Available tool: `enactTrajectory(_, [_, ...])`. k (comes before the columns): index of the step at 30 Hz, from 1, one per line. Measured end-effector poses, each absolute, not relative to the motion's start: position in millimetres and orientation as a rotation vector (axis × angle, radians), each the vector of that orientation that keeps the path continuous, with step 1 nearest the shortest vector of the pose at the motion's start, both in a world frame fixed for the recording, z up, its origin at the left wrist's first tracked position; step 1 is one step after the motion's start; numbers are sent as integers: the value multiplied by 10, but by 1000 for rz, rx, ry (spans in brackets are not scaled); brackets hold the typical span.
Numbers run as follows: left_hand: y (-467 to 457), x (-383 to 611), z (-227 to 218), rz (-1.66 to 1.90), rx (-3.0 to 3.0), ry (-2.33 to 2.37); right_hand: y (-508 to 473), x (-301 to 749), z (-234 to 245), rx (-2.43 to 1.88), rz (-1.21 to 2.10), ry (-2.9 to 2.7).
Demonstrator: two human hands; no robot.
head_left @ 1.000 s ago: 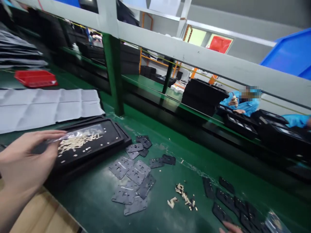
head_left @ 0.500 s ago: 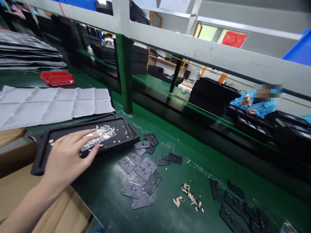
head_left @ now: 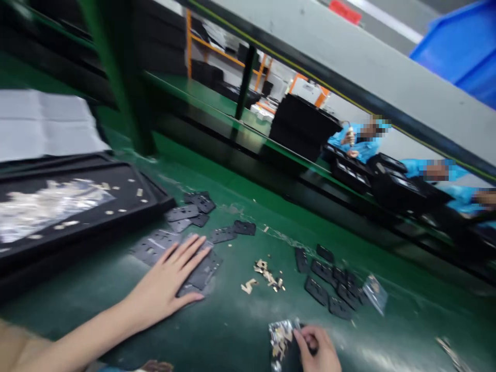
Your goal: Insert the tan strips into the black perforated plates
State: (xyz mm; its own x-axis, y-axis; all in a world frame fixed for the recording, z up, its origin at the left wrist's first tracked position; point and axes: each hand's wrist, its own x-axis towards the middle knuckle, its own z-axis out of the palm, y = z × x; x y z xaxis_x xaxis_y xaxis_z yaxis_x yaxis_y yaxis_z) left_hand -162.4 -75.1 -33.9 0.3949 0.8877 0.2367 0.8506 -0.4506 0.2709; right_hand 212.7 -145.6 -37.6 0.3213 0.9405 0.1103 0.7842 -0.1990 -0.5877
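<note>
My left hand (head_left: 166, 284) lies flat and open, fingers spread, on a pile of thin grey flat plates (head_left: 194, 243) on the green bench. My right hand (head_left: 320, 349) at the bottom edge is closed on a small clear bag of tiny gold-coloured parts (head_left: 282, 338). Between the hands sits a loose heap of small gold pieces (head_left: 265, 276). A row of black plates (head_left: 329, 281) lies to the right of that heap, with another small clear bag (head_left: 375, 292) beside it.
A black tray (head_left: 127, 206) holding a clear bag and scattered gold bits stands at the left. White folded sheets (head_left: 46, 124) lie behind it. A green post (head_left: 116, 82) rises behind the tray. People in blue sleeves (head_left: 360, 142) work across the line. A blue bin (head_left: 461, 46) sits top right.
My left hand has left the bag on the black tray and moved right onto the grey plates. My right hand has come into view holding a small bag. The view swung right and down.
</note>
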Motion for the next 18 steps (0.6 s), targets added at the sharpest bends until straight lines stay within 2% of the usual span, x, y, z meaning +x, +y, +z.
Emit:
enactTrajectory(4, [-691,-1577,-372,753,2527,1564,-1518,2047,-191,-2087,475,-1262])
enactTrajectory(8, [-726,-1240,-160,1022,2345,1270,-1326,1857,-47,-1814,689,-1202])
enactTrajectory(14, [-405,-423,28,737,1704,862,-777,1519,195,-1454,953,-1229])
enactTrajectory(18, [-118,-191,-4,729,1412,763,-568,1433,268,-1369,860,-1165])
